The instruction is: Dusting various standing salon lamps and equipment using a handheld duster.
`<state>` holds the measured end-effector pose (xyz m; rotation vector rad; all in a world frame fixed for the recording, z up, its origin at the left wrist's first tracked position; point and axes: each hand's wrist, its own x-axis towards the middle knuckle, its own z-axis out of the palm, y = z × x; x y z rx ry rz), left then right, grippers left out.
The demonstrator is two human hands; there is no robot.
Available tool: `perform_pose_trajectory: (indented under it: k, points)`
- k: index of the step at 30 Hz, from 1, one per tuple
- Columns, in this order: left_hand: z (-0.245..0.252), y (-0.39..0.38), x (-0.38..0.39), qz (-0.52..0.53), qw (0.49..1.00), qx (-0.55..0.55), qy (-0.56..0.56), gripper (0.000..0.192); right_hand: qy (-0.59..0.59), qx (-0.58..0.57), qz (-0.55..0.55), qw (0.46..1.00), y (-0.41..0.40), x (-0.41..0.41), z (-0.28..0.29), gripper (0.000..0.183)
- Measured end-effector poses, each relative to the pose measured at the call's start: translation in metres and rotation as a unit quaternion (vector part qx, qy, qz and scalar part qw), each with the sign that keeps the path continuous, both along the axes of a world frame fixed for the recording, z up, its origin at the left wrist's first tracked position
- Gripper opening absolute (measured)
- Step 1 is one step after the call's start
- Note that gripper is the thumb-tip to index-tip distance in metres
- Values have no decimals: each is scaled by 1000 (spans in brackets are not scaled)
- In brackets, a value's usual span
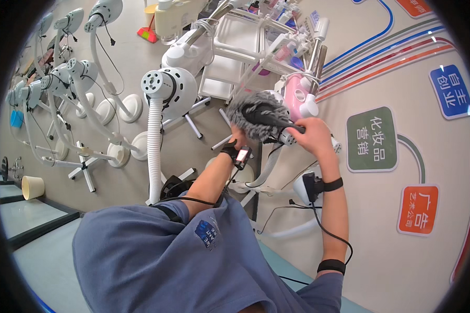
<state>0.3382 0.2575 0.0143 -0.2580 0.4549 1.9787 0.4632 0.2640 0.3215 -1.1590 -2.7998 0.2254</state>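
A fluffy grey duster (252,113) with a dark handle is held in my right hand (313,135), whose fingers close on the handle's end. The duster's head lies over a white lamp head (288,137) on a flexible white neck (269,166), covering most of it; contact between them cannot be told. My left hand (239,135) is raised at the duster's lower left edge, its fingers hidden behind the fibres, so whether it grips anything does not show. Black straps and small cabled devices sit on both forearms or wrists.
Another white lamp (171,92) stands left of the hands. Several more lamps with dangling cables fill the left. A white trolley (239,39) with bottles and a pink appliance (295,96) are ahead. The wall (337,113) bears signs at right; a pale bed (43,250) lies lower left.
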Motion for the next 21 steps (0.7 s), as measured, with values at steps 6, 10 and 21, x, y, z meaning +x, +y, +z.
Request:
perform_pose_trajectory:
  k: [6, 10, 21]
  points:
    - [51, -21, -10, -190, 980, -50, 39, 67, -60, 149, -104, 982, -3, -12, -8, 27]
    - [31, -13, -15, -51, 995, 70, -55, 59, -116, 48, 32, 992, -22, -9, -15, 24]
    - [42, -23, -19, -96, 991, 72, -64, 77, 0, 110, -80, 991, -59, -5, -51, 30]
